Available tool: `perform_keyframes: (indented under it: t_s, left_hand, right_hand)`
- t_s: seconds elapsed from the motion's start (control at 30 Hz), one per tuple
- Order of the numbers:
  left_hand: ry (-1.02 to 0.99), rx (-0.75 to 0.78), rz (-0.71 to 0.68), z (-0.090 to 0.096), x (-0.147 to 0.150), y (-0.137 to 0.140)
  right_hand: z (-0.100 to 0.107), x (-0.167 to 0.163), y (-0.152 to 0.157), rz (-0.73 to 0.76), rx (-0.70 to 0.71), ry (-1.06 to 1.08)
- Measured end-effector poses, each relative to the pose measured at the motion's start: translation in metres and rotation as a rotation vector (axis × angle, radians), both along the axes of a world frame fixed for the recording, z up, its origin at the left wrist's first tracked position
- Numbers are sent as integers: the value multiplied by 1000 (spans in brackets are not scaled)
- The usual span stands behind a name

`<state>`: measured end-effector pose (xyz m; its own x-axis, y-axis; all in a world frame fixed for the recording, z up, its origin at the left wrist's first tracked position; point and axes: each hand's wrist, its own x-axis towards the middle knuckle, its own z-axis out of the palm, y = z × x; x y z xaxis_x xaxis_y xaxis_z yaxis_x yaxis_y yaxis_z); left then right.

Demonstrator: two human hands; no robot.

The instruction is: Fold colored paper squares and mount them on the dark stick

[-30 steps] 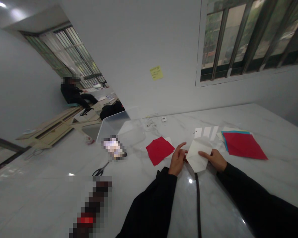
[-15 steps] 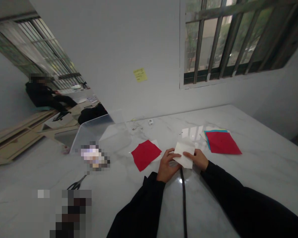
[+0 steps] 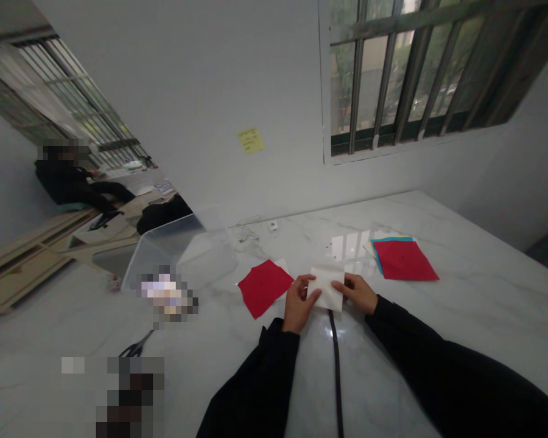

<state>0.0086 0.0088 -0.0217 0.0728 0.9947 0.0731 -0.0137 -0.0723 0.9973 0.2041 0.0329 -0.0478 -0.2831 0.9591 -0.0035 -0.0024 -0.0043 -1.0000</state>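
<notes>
A small white square of paper (image 3: pixel 325 285) is held upright between my two hands, above the tabletop. My left hand (image 3: pixel 298 304) grips its left edge, thumb on the near face and fingers behind. On the opposite edge, my right hand (image 3: pixel 357 293) pinches the sheet the same way. To the left lies a red sheet (image 3: pixel 262 288) with angled edges, partly over a white one. A stack at the right has a red square (image 3: pixel 404 260) on top, with a blue sheet (image 3: pixel 378 258) showing beneath it.
Black-handled scissors (image 3: pixel 136 348) lie at the left, beside pixelated areas. A clear plastic bin (image 3: pixel 141 258) stands at the back left. A dark cord (image 3: pixel 336 377) runs toward me below the paper. Another person (image 3: pixel 68 179) sits far left; a yellow note (image 3: pixel 251 140) is on the wall.
My left fingers have moved off the front of the paper to its left edge, with the thumb now in front. The paper has shifted slightly left in view, and the camera has turned a little.
</notes>
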Motion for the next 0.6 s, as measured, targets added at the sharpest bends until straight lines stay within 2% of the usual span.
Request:
perform_keyframes:
  t_s: [0.1,0.27,0.37,0.5,0.6]
  left_hand:
    - [-40,-25,-9,4,1,-2]
    - [-69,-79,-102,7,6,-9]
    - [-50,-76,-10,5,6,-9]
    - [-57,-43,119,1,4,-6]
    - [-75,14,130,0,4,-7]
  right_hand:
    - [-4,0,3,-58,-31,54]
    - [-6,-1,3,-95,-70,73]
    - [1,-1,-1,-14,-70,28]
    - [10,-1,-9,207,-11,-146]
    - [10,-2,-13,227,79,-282]
